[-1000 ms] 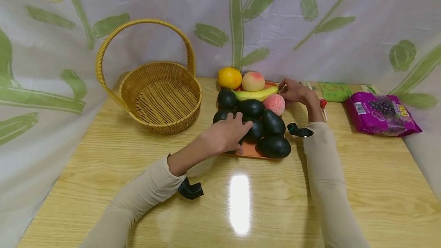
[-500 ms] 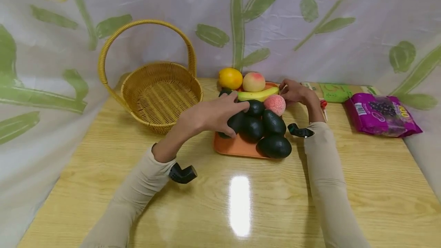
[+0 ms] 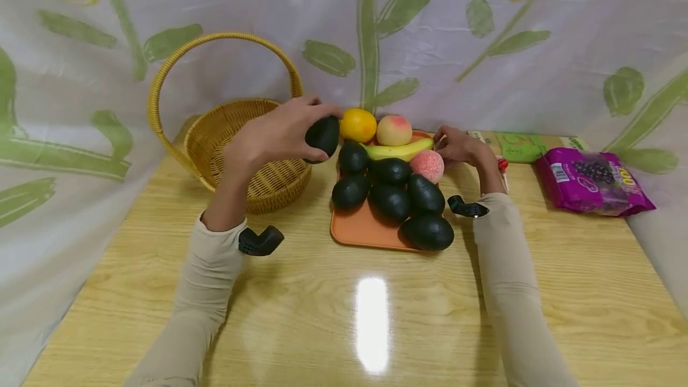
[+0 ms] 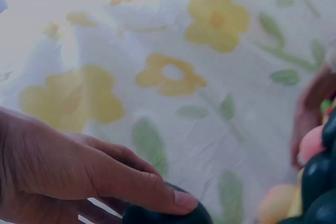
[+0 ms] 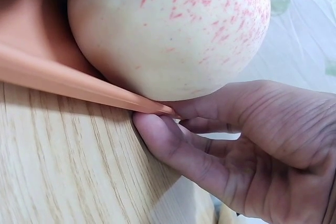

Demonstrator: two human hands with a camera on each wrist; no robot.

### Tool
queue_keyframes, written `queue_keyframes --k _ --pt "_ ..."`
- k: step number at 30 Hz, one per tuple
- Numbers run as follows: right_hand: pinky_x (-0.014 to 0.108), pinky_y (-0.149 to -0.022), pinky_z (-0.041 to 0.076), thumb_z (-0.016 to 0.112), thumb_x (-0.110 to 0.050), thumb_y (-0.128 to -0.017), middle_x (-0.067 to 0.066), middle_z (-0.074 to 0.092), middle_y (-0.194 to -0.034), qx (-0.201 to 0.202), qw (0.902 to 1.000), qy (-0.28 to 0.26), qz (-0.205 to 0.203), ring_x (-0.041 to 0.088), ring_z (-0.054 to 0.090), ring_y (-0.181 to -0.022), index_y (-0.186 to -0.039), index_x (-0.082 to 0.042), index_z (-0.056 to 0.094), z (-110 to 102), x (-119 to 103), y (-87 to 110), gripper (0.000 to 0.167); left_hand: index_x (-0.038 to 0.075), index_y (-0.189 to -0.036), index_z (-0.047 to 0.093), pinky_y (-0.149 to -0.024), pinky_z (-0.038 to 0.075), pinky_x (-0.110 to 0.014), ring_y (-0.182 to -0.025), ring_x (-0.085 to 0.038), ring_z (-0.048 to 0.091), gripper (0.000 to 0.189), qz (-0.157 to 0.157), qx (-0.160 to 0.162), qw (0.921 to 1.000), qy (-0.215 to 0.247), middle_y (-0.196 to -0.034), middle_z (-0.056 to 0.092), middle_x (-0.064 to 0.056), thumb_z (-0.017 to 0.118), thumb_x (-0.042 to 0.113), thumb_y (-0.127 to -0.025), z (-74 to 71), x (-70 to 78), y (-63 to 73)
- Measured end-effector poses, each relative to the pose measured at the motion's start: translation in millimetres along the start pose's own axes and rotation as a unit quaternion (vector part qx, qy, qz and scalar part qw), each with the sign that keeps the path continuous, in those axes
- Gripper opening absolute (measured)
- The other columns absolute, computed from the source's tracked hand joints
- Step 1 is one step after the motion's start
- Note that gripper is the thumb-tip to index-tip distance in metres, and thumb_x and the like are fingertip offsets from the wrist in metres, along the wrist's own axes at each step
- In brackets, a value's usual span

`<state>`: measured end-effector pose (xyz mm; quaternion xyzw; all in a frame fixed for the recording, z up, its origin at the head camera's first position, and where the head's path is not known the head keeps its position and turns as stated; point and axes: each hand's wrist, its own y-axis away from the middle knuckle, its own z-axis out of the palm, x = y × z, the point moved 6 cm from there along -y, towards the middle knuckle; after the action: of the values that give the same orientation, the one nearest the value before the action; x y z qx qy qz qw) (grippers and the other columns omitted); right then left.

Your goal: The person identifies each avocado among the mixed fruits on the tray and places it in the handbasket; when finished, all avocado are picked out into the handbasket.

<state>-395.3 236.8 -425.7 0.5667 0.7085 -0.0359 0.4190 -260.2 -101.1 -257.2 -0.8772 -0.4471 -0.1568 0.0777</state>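
The left hand [image 3: 276,133] is carrying a gripped avocado [image 3: 323,135] off the tray [image 3: 362,229] toward the basket [image 3: 274,200], leaving six behind, while the right hand [image 3: 458,144] is pinching the tray.

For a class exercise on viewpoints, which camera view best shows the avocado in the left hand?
The head view, because it shows more of the avocado, with only part covered by the left hand. The left wrist view shows just part of it, cut off at the bottom edge; the right wrist view does not show it.
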Motion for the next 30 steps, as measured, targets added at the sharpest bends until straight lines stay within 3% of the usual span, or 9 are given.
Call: queue_keyframes --k 9,13,16,22,25,30 --pt "0.043 -0.099 0.060 0.064 -0.015 -0.101 0.030 0.047 -0.145 -0.001 0.9999 -0.003 0.011 0.040 0.058 -0.123 -0.144 0.003 0.035 2 4 -0.5 0.055 0.010 -0.150 0.048 -0.105 0.049 -0.059 -0.127 -0.042 0.053 0.072 -0.081 0.063 0.9945 0.022 -0.147 0.051 -0.023 0.084 0.017 -0.088 -31.2 -61.4 27.5" --pt "0.044 -0.097 0.060 0.063 -0.015 -0.101 0.030 0.047 -0.144 0.002 1.0000 0.002 0.006 0.040 0.058 -0.121 -0.144 0.003 0.034 1 3 0.1 0.055 0.003 -0.146 0.043 -0.104 0.048 -0.062 -0.123 -0.045 0.054 0.077 -0.126 0.097 0.9868 0.033 -0.140 0.056 -0.027 0.086 0.013 -0.083 -39.7 -91.5 36.5" --pt "0.043 -0.096 0.061 0.063 -0.014 -0.101 0.028 0.048 -0.141 0.009 0.9999 0.005 0.004 0.038 0.058 -0.118 -0.143 0.003 0.035 -3 3 3.5 0.054 0.001 -0.147 0.039 -0.103 0.048 -0.064 -0.122 -0.047 0.054 0.079 -0.166 0.105 0.9797 0.041 -0.138 0.054 -0.030 0.085 0.013 -0.084 -39.7 -112.1 37.0" --pt "0.038 -0.092 0.061 0.064 -0.015 -0.101 0.028 0.049 -0.140 0.007 0.9999 0.009 -0.001 0.038 0.058 -0.119 -0.143 0.003 0.036 -3 5 7.4 0.054 -0.002 -0.153 0.036 -0.106 0.045 -0.066 -0.128 -0.050 0.048 0.078 -0.230 0.084 0.9694 0.023 -0.146 0.047 -0.033 0.078 0.007 -0.088 -22.4 -147.5 31.2" --pt "0.036 -0.090 0.060 0.062 -0.013 -0.101 0.030 0.048 -0.140 0.003 1.0000 0.008 0.003 0.039 0.058 -0.117 -0.142 0.005 0.036 -1 1 10.0 0.052 0.001 -0.155 0.037 -0.106 0.045 -0.068 -0.132 -0.051 0.046 0.078 -0.260 0.049 0.9643 0.009 -0.148 0.044 -0.034 0.077 0.005 -0.089 -6.9 -162.4 28.8" --pt "0.032 -0.086 0.060 0.059 -0.009 -0.102 0.031 0.047 -0.138 0.010 0.9999 0.007 0.005 0.040 0.057 -0.115 -0.142 0.007 0.035 -1 2 6.4 0.050 -0.001 -0.152 0.043 -0.108 0.045 -0.067 -0.139 -0.052 0.044 0.074 -0.278 -0.028 0.9602 -0.003 -0.152 0.042 -0.034 0.078 0.000 -0.087 18.0 -179.5 25.6"
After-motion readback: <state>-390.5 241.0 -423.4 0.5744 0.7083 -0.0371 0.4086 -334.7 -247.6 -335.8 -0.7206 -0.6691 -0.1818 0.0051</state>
